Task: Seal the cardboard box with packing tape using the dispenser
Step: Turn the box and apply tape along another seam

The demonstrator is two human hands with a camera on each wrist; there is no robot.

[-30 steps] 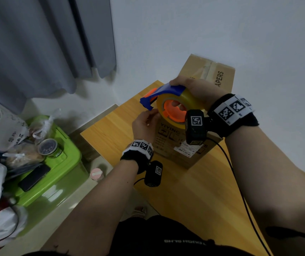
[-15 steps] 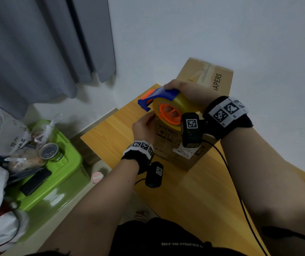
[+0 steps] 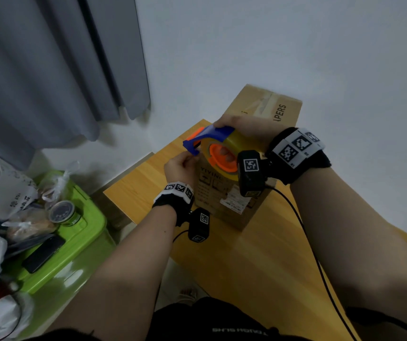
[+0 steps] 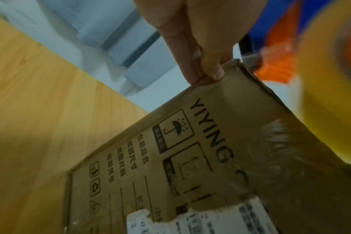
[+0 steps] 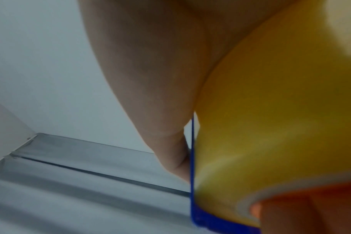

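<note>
A small brown cardboard box (image 3: pixel 224 200) printed YIYING stands on the wooden table (image 3: pixel 246 262). My right hand (image 3: pixel 241 129) grips the blue and orange tape dispenser (image 3: pixel 212 143), with its yellow tape roll (image 3: pixel 241 141), over the box's top. My left hand (image 3: pixel 181 166) rests against the box's near top-left corner, its curled fingers (image 4: pixel 206 66) pinching the box's top edge (image 4: pixel 230 79) just under the dispenser's blue nose. The box top is hidden by the dispenser and my hands. In the right wrist view the roll (image 5: pixel 270 126) fills the frame.
A second, larger cardboard box (image 3: pixel 271 107) stands behind against the white wall. Left of the table, lower down, sits a green plastic bin (image 3: pixel 69 242) with bags, a round tin (image 3: pixel 62 212) and a phone (image 3: pixel 42 254) on it. Grey curtains (image 3: pixel 49 70) hang at the left.
The dispenser came down and slightly left onto the box top in my right hand. My left hand stayed at the box's near corner, under the blue nose.
</note>
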